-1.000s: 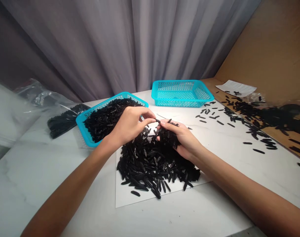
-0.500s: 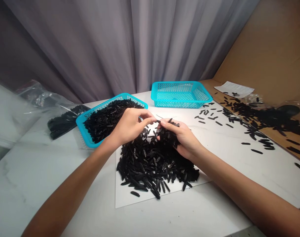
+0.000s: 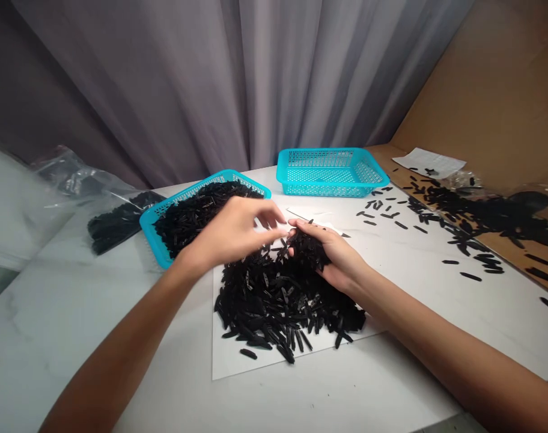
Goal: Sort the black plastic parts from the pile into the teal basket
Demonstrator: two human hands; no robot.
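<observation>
A heap of small black plastic pieces (image 3: 274,300) lies on a white sheet (image 3: 238,364) in front of me. My right hand (image 3: 334,255) rests on the heap's far edge, palm up, cupped around a bunch of the black pieces (image 3: 307,248). My left hand (image 3: 238,231) hovers just left of it, fingers loosely spread and reaching toward that bunch, fingertips nearly touching my right thumb. Nothing shows between the left fingers. Behind my left hand stands a turquoise basket (image 3: 153,228) filled with black pieces.
A second turquoise basket (image 3: 330,173) stands at the back, with no pieces visible inside. Loose black pieces (image 3: 463,234) are scattered to the right, onto a brown board. A clear bag of black pieces (image 3: 114,222) lies at the left. Grey curtains hang behind.
My left hand has gone from a pinch at the right hand's fingertips to loosely spread fingers, and has dropped slightly. The right hand has stayed put with its bunch.
</observation>
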